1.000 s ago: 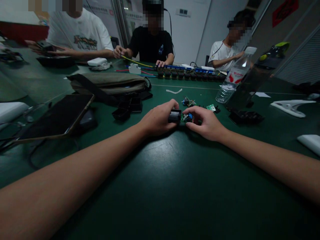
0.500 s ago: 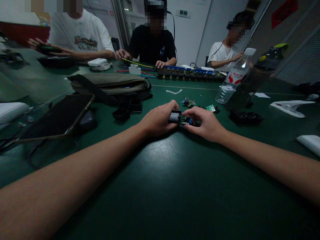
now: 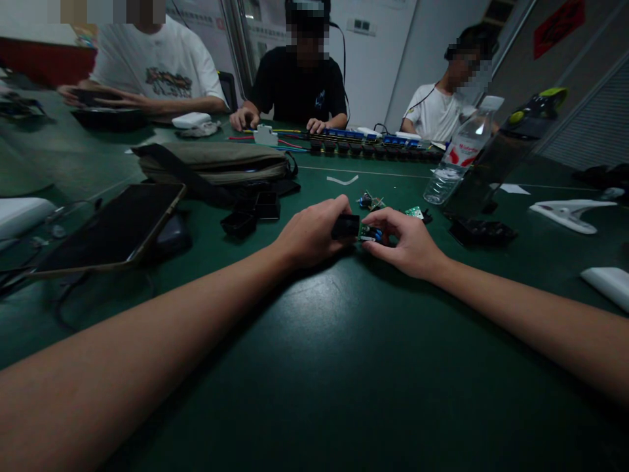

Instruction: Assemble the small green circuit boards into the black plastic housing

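Note:
My left hand (image 3: 314, 233) is closed around a small black plastic case (image 3: 346, 227), held just above or on the green table. Between the thumb and fingers of my right hand (image 3: 405, 244) is a small green circuit board (image 3: 369, 233) with blue and white parts on it. The board's left edge is close to the case's right end; whether they touch I cannot tell. Just beyond my hands lie a loose cluster of electronic parts (image 3: 369, 200) and another green circuit board (image 3: 415, 212).
Black open boxes (image 3: 255, 213) and a tablet-like device (image 3: 115, 226) lie to the left, before a fabric bag (image 3: 216, 164). At right stand a water bottle (image 3: 464, 154) and a dark bottle (image 3: 501, 157). Three people sit across the table (image 3: 334, 367).
The case in my left hand has turned, so its pale grey face is replaced by a black one. The circuit board has shifted slightly right with my right hand's fingers.

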{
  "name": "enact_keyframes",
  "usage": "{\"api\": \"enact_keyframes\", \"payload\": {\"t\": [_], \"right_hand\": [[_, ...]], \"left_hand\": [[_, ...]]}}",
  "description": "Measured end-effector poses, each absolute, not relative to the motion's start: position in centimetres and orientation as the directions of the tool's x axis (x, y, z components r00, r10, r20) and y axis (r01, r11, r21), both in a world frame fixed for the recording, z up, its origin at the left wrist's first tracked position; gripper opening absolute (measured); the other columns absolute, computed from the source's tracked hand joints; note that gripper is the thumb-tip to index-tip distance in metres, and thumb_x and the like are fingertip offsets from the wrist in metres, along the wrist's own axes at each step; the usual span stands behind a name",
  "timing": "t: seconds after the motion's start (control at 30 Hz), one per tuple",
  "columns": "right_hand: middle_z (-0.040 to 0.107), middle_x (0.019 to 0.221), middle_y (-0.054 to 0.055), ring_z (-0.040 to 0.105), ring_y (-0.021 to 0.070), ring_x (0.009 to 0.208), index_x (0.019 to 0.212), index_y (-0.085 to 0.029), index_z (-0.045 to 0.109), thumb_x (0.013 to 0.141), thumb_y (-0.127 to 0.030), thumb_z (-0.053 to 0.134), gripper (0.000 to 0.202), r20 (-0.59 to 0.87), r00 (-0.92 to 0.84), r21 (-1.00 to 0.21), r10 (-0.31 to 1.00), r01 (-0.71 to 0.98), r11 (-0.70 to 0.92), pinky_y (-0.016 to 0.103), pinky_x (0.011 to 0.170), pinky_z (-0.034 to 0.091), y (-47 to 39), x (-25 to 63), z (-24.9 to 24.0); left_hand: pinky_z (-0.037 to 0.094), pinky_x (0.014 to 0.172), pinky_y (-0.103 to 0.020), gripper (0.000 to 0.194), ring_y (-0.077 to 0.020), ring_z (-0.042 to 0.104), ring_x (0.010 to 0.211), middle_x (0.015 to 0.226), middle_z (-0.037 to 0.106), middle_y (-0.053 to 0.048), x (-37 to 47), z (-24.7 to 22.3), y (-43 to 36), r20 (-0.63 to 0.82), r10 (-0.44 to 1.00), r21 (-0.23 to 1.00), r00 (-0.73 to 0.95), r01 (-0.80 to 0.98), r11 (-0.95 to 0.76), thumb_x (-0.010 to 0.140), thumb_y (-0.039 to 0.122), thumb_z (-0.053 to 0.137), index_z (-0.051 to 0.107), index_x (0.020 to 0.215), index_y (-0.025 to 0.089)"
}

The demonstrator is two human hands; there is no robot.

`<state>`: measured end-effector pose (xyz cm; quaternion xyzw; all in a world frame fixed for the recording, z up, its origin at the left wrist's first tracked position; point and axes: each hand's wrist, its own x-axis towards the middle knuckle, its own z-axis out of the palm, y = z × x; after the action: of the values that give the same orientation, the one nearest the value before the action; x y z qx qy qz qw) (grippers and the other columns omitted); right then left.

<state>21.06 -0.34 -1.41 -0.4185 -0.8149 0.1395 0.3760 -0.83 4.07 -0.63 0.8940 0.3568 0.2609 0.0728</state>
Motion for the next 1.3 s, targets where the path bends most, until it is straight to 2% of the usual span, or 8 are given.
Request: {"api": "enact_keyframes", "payload": {"t": [0.3, 0.47, 0.6, 0.87, 1.1, 1.3], "right_hand": [[0.068, 0.090, 0.004, 0.053, 0.0134, 0.066, 0.109, -0.019, 0.068, 0.082, -0.031, 0.069, 0.030, 0.506, -0.341, -0.557, 0.793, 0.573, 0.601, 0.030, 0.065, 0.045, -0.36, 21.02, -1.27], [0.067, 0.087, 0.003, 0.052, 0.0132, 0.065, 0.110, -0.018, 0.070, 0.083, -0.031, 0.068, 0.030, 0.504, -0.322, -0.556, 0.801, 0.589, 0.587, 0.031, 0.066, 0.045, -0.18, 21.02, -1.36], [0.068, 0.090, 0.003, 0.052, 0.0129, 0.065, 0.113, -0.019, 0.069, 0.083, -0.031, 0.067, 0.032, 0.505, -0.289, -0.595, 0.813, 0.566, 0.571, 0.030, 0.064, 0.045, -0.20, 21.03, -1.53], [0.071, 0.101, 0.006, 0.059, 0.0168, 0.076, 0.118, -0.021, 0.069, 0.084, -0.032, 0.064, 0.036, 0.531, -0.410, -0.492, 0.741, 0.563, 0.664, 0.034, 0.074, 0.049, -0.61, 21.11, -1.05], [0.072, 0.103, 0.006, 0.064, 0.0186, 0.084, 0.126, -0.021, 0.066, 0.084, -0.028, 0.064, 0.042, 0.501, -0.591, -0.389, 0.632, 0.499, 0.775, 0.036, 0.082, 0.051, -0.77, 21.29, -0.95], [0.072, 0.111, 0.009, 0.065, 0.0202, 0.090, 0.130, -0.020, 0.064, 0.085, -0.027, 0.063, 0.045, 0.495, -0.545, -0.411, 0.677, 0.539, 0.735, 0.037, 0.085, 0.052, -0.73, 20.99, -0.98]], "left_hand": [[0.050, 0.074, -0.032, 0.033, -0.0231, 0.066, 0.089, 0.101, 0.069, -0.008, -0.73, -0.90, 4.21, 0.477, 0.697, 0.317, 0.535, 0.635, -0.704, 0.079, 0.035, 0.071, 0.058, 0.105, 0.020], [0.052, 0.085, -0.038, 0.039, -0.0265, 0.066, 0.102, 0.113, 0.069, -0.011, -0.70, -0.90, 4.23, 0.474, 0.698, 0.324, 0.537, 0.631, -0.705, 0.078, 0.022, 0.066, 0.057, 0.116, 0.019], [0.053, 0.086, -0.038, 0.046, -0.0263, 0.067, 0.102, 0.115, 0.069, -0.011, -0.71, -0.98, 4.29, 0.449, 0.719, 0.337, 0.530, 0.645, -0.686, 0.075, 0.016, 0.065, 0.056, 0.120, 0.019], [0.055, 0.094, -0.042, 0.048, -0.0285, 0.068, 0.108, 0.119, 0.072, -0.011, -0.63, -1.11, 4.66, 0.407, 0.738, 0.330, 0.538, 0.667, -0.668, 0.072, 0.014, 0.066, 0.062, 0.120, 0.019], [0.055, 0.095, -0.040, 0.044, -0.0273, 0.069, 0.107, 0.116, 0.073, -0.010, -0.51, -0.81, 4.42, 0.410, 0.707, 0.299, 0.576, 0.647, -0.701, 0.074, 0.020, 0.069, 0.066, 0.118, 0.019], [0.054, 0.088, -0.039, 0.037, -0.0256, 0.066, 0.097, 0.103, 0.071, -0.010, -0.60, -0.97, 4.37, 0.447, 0.667, 0.259, 0.596, 0.628, -0.734, 0.079, 0.030, 0.070, 0.068, 0.114, 0.019]]}}
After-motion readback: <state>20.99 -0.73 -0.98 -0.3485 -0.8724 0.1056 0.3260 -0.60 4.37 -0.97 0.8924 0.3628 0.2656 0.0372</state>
